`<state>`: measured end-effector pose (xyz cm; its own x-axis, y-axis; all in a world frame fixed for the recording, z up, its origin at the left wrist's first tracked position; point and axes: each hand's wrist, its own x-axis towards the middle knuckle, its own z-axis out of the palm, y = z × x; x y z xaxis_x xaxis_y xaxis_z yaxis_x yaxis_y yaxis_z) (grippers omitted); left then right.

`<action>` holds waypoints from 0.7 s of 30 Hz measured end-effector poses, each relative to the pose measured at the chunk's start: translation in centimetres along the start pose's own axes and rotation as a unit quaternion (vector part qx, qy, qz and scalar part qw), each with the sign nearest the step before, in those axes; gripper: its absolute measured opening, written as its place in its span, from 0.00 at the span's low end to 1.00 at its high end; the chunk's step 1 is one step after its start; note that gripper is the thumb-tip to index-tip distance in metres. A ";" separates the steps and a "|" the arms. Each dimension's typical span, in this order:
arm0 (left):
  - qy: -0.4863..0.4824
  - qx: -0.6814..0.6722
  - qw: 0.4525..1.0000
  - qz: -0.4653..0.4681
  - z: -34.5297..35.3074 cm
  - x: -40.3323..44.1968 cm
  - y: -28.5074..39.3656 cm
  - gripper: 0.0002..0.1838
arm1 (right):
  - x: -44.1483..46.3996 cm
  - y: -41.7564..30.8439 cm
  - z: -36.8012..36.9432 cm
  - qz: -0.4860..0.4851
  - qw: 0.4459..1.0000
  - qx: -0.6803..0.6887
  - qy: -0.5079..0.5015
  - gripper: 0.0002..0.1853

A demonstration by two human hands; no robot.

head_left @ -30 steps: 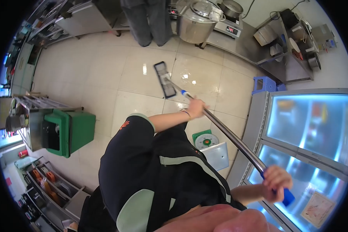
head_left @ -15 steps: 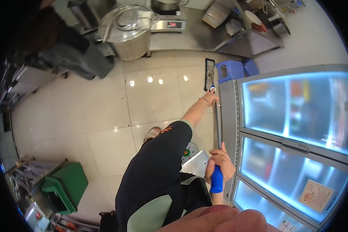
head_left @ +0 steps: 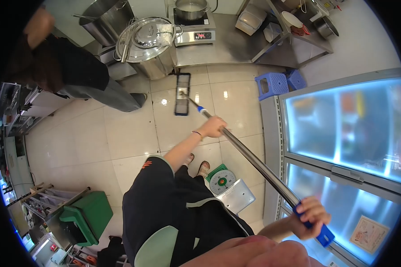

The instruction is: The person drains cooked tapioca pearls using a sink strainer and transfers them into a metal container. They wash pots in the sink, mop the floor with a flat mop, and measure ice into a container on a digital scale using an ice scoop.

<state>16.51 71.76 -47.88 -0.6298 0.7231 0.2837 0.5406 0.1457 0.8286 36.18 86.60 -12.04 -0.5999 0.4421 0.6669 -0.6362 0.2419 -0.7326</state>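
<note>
A flat mop with a long metal handle [head_left: 259, 165] runs diagonally across the view. Its rectangular, dark-edged mop head [head_left: 182, 104] lies on the tiled floor below the counter. My left hand [head_left: 214, 127] is closed around the handle's upper-middle stretch in the picture, just behind a blue collar. At the near end, my right hand [head_left: 313, 214] wraps around the blue grip [head_left: 326, 236]. By my feet stands a green dial scale [head_left: 223, 180] with a metal pan, to the left of the handle.
Glass-door fridges [head_left: 343, 124] line the right side. Blue stools [head_left: 272, 84] stand at their far end. A steel counter [head_left: 205, 55], a large lidded pot [head_left: 151, 62] and another person's leg [head_left: 116, 95] lie ahead. A green bin [head_left: 93, 216] is at lower left.
The mop head has moved left, away from the stools, and the handle now slants. My left hand went left with it, while my right hand shifted right with the grip end.
</note>
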 end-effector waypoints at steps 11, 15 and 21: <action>-0.098 0.091 0.991 0.028 3.8 3.6 -2.1 0.01 | 0.5 0.6 -4.5 0.048 0.991 0.114 -0.046 0.10; -0.044 0.094 0.995 -0.003 3.8 7.3 -4.3 0.09 | -1.6 3.0 -2.6 0.011 0.984 0.080 -0.156 0.12; 0.088 0.077 0.993 -0.009 5.0 8.5 -8.7 0.21 | -4.2 5.6 0.9 0.061 0.959 0.053 -0.273 0.12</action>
<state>9.24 80.05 -55.11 -0.7203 0.5922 0.3611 0.5993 0.2691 0.7540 34.70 85.28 -18.87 -0.8189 -0.0627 0.5704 -0.5737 0.1155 -0.8109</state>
